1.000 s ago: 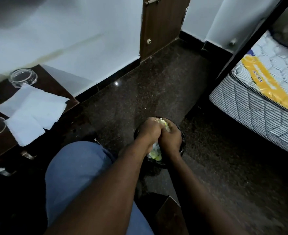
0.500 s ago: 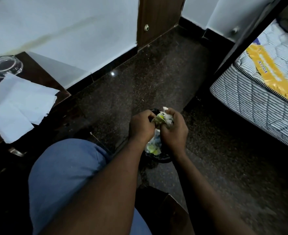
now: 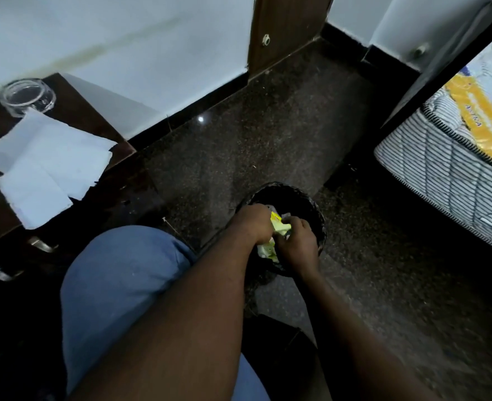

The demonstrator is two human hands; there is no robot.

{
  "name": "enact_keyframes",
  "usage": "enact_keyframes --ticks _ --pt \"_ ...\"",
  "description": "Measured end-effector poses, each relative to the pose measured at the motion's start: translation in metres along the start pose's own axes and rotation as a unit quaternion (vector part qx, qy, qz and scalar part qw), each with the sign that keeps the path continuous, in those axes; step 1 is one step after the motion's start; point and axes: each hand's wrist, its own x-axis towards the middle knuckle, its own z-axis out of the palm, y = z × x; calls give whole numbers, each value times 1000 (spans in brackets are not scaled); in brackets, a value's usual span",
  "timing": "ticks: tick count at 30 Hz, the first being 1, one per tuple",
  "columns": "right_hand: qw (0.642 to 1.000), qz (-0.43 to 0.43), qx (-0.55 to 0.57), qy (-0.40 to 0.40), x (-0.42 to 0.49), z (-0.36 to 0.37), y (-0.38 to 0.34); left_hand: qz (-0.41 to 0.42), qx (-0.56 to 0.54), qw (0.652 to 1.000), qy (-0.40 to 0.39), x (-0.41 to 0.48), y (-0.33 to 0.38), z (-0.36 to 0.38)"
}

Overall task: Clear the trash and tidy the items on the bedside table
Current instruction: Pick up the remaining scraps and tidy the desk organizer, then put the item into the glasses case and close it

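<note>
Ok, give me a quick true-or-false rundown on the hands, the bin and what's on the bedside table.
1. The left hand and the right hand both grip the crumpled wrappers over the black bin. True.
2. The black bin stands on the bedside table. False: it stands on the floor.
3. White paper sheets lie on the bedside table. True.
4. The glass dish is inside the black bin. False: it sits on the bedside table, beside the white paper sheets.
</note>
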Motion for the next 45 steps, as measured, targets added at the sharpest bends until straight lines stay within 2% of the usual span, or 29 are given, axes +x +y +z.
enact_keyframes --ticks 3,6,9,15,24,27,30,36,41,45 --pt "1000 -18 18 7 -6 -5 -9 12 -3 1000 16 -10 0 -8" --pt "997 -47 52 29 -13 -15 -27 -7 -60 995 77 -22 -4 -16" --pt "993 -84 79 34 -18 -28 -50 -20 -129 981 144 -36 -7 -27" --pt "983 -122 120 60 -32 -55 -102 -22 -196 942 273 -77 -9 -52" --pt "956 -249 152 25 -68 -64 -207 -3 -184 908 376 -172 -62 -126" --pt "941 -307 140 15 -86 -60 -247 -21 -194 883 428 -207 -90 -140" --pt "925 -356 134 -19 -104 -51 -283 -44 -195 866 459 -241 -123 -147" --pt "883 -443 109 -109 -145 -4 -346 -77 -141 865 475 -312 -203 -146" --pt "852 -482 29 -201 -173 48 -386 -127 -140 858 478 -360 -271 -131" --pt "807 -528 -64 -257 -180 86 -405 -147 -170 847 482 -368 -314 -115"
